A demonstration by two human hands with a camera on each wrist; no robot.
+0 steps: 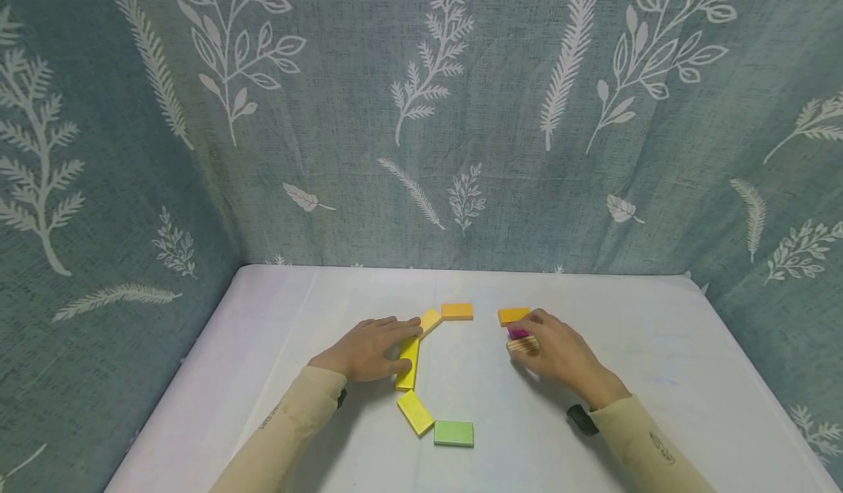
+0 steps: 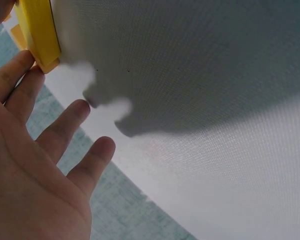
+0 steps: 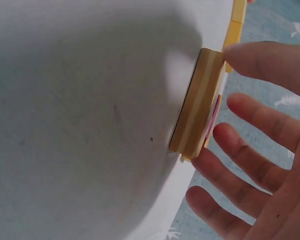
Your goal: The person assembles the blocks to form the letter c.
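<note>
My left hand (image 1: 372,350) reaches over a long yellow block (image 1: 406,376), its fingers spread. In the left wrist view, fingertips touch the end of that yellow block (image 2: 42,37). On the right, my right hand (image 1: 560,350) pinches a bare wooden block with striped grain (image 1: 522,345) between thumb and fingers. The right wrist view shows the wooden block (image 3: 197,102) with fingertips at both ends. Just behind it is a purple block (image 1: 518,333), mostly hidden. An orange block (image 1: 512,316) lies beyond the purple one, near my index finger.
A second orange block (image 1: 457,311) and a pale yellow block (image 1: 431,321) continue the curve beyond my left hand. Nearer lie a short yellow block (image 1: 416,413) and a green block (image 1: 454,434). The white table (image 1: 593,295) meets patterned cloth (image 1: 421,186) at its back.
</note>
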